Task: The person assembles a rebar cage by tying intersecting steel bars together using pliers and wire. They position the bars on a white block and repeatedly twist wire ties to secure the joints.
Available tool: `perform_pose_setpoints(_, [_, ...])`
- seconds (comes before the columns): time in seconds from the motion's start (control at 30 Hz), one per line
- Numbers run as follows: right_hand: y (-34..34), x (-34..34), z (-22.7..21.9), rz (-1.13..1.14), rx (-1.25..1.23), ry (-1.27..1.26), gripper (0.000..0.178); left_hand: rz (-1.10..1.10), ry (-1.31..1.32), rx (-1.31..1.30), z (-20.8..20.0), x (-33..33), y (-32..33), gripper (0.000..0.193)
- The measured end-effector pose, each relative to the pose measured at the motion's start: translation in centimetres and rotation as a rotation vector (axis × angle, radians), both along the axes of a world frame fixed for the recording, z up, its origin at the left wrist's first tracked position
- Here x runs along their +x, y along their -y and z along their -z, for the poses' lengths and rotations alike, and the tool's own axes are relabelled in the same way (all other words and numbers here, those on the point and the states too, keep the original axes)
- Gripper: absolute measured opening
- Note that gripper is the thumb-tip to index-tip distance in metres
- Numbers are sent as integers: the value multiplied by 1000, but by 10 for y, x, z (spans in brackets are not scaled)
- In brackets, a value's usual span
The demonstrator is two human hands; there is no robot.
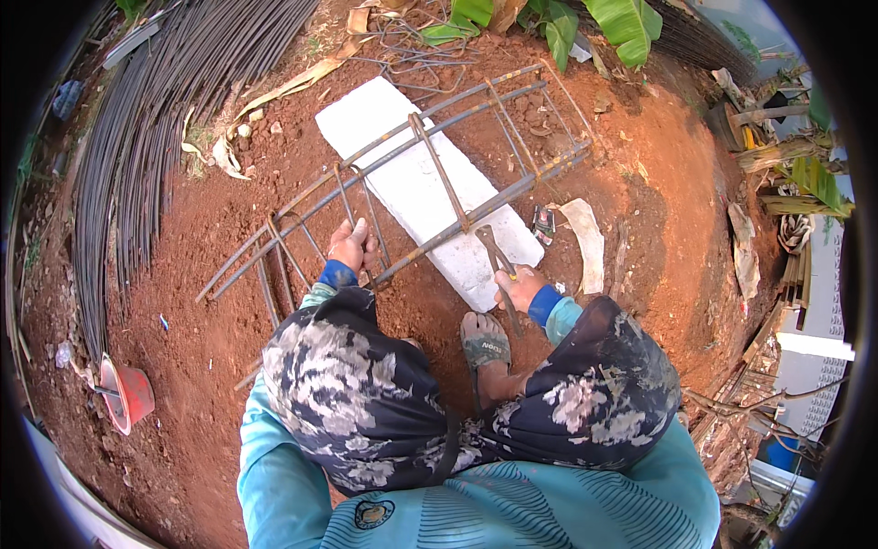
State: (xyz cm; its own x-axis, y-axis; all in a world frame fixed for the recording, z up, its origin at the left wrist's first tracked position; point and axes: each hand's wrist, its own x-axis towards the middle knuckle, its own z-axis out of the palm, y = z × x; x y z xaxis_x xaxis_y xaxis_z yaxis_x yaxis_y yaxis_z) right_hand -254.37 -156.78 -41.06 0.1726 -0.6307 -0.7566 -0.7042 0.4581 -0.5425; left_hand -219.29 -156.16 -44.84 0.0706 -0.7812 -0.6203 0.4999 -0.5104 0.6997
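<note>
A long rebar cage (pixel 512 193) of rusty bars and bent stirrups lies slantwise before me, rising toward the far right. My left hand (pixel 353 247) is closed at the cage's near side, around the lower end of a thin stirrup (pixel 346 197); its fingertips partly hide the grip. In my right hand (pixel 520 287) is a pair of metal pincers (pixel 492 249), gripped by the handles. Their jaws are close to the joint where another stirrup (pixel 439 169) meets the near bar. Whether they touch it I cannot tell. Under the cage lies a white slab (pixel 361 110).
Bundled steel rods (pixel 137 137) stretch along the left, with a red bucket (pixel 135 393) at their near end. Loose bent stirrups (pixel 425 55) lie at the back. A small dark packet (pixel 543 225) and a pale curved strip (pixel 585 242) rest on the red soil right of the slab.
</note>
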Motion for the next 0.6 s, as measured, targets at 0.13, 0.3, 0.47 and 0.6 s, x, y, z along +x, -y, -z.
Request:
perform_pose_setpoints(0.13, [1,18,-7,-181,-375,-261,41,39,25,-54,-3,1,-1,19])
perform_pose_setpoints(0.3, [2,31,-25,-350,-500,-437,44,5,-29,41,-7,0,2,18])
perform_pose_setpoints(0.47, [-3,39,-32,-457,-666,-549,36,-1,1,-12,-7,-1,2,18])
perform_pose_setpoints(0.6, [-8,30,-35,-483,-660,-458,37,1,20,15,-2,0,3,20])
